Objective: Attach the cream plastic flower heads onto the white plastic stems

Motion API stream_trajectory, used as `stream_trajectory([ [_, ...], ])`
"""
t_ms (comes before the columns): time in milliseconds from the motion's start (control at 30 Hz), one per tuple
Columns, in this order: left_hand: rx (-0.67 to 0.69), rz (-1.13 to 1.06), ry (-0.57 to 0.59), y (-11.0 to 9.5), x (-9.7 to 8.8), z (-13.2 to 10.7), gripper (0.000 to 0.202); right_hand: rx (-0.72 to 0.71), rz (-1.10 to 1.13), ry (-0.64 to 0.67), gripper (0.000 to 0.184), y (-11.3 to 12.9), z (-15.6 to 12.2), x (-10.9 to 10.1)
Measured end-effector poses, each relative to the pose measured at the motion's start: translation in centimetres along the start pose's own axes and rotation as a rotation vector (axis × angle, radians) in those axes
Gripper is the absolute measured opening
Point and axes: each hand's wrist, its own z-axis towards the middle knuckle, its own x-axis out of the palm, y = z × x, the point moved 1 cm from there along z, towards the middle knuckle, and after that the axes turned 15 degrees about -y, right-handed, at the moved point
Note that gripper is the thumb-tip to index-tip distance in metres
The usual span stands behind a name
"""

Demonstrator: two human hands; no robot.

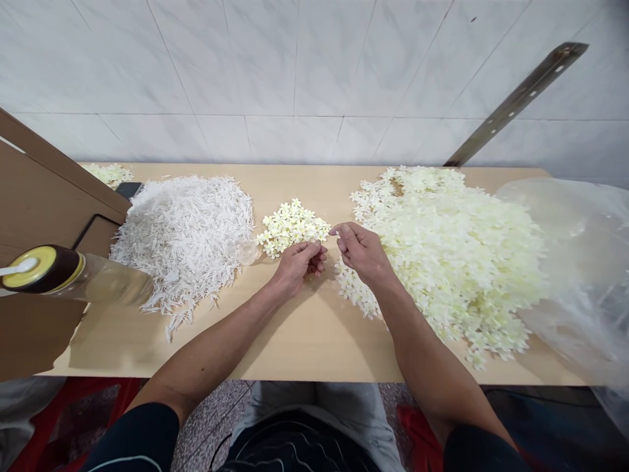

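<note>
My left hand [301, 262] rests on the wooden table [304, 334] with its fingers curled shut around something small that I cannot make out. My right hand [361, 252] is beside it, thumb and fingers pinched together on a tiny white piece near the fingertips. Just beyond both hands lies a small heap of cream artificial flowers [291, 226]. A large pile of the same cream flowers [442, 255] spreads under and to the right of my right forearm. A big heap of thin white plastic stems [184, 233] lies left of my left hand.
A clear bottle with a yellow-and-brown cap [54, 272] lies at the left, over brown cardboard [39, 196]. A clear plastic bag [580, 262] covers the table's right end. A metal bracket [521, 98] slants on the tiled wall. A few more flowers [108, 174] sit at the far left.
</note>
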Motion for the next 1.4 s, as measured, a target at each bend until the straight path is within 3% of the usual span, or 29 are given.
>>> stream_trajectory([
  [100,-0.003,0.004,-0.005,0.0,0.0,-0.1,0.04,0.072,0.118,-0.051,0.05,0.7,0.0,-0.3],
  [200,-0.005,0.007,-0.009,0.1,0.0,0.0,0.039,0.068,0.101,-0.061,0.045,0.9,-0.2,-0.3],
  [400,0.016,0.003,-0.017,0.3,-0.1,0.4,0.039,-0.119,-0.172,0.055,0.04,0.3,-0.6,0.4],
  [533,0.011,-0.052,-0.066,0.2,-0.2,0.6,0.04,-0.261,-0.357,0.019,0.036,0.4,-0.7,0.5],
  [767,0.012,-0.098,0.101,-0.4,0.1,0.0,0.041,-0.438,-0.262,-0.056,0.016,0.9,-0.7,0.3],
  [967,-0.016,-0.098,0.139,-0.3,0.1,0.3,0.045,-0.496,-0.305,-0.052,0.02,1.5,-0.9,0.3],
  [1067,-0.015,-0.105,0.11,-0.3,-0.1,0.5,0.042,-0.476,-0.32,-0.023,0.018,1.2,-0.7,0.4],
  [1233,0.021,-0.139,0.05,-0.6,-0.5,0.7,0.037,-0.403,-0.312,0.06,0.034,0.4,-0.5,0.5],
  [1333,0.059,-0.115,0.009,-0.7,-0.5,0.9,0.039,-0.282,-0.231,0.092,0.046,0.1,-0.6,0.5],
  [1400,0.086,-0.08,-0.006,-0.6,-0.5,1.0,0.041,-0.162,-0.147,0.095,0.045,0.2,-0.7,0.4],
])
